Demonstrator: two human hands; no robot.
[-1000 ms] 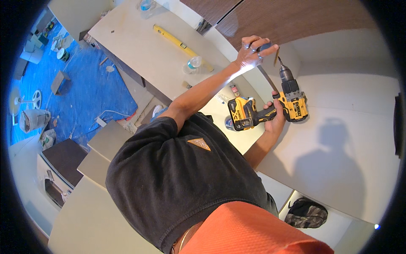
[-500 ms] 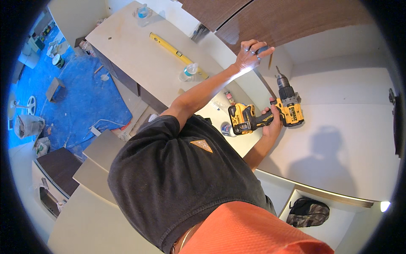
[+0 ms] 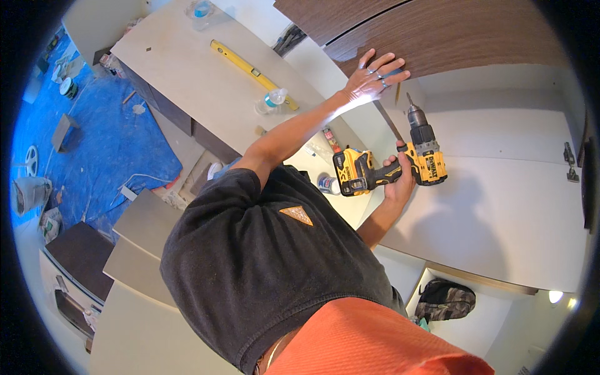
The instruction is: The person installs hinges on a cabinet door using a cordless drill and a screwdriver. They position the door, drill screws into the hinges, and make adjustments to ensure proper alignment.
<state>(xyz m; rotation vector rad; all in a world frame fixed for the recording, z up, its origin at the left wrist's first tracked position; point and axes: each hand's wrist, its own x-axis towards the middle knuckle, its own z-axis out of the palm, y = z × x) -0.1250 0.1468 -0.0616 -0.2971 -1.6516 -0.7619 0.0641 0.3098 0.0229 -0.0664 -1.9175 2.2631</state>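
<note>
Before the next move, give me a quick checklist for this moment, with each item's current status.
1. Drill gripped in the right hand: ok.
2. Bit fitted in the chuck: ok.
3. Battery pack attached to the drill: ok.
4. Left hand, spread open, touching the brown panel: cannot tell; they overlap in view, but contact is unclear.
5. Trigger released: cannot tell, it is hidden.
6. Yellow level set aside on the countertop: ok.
</note>
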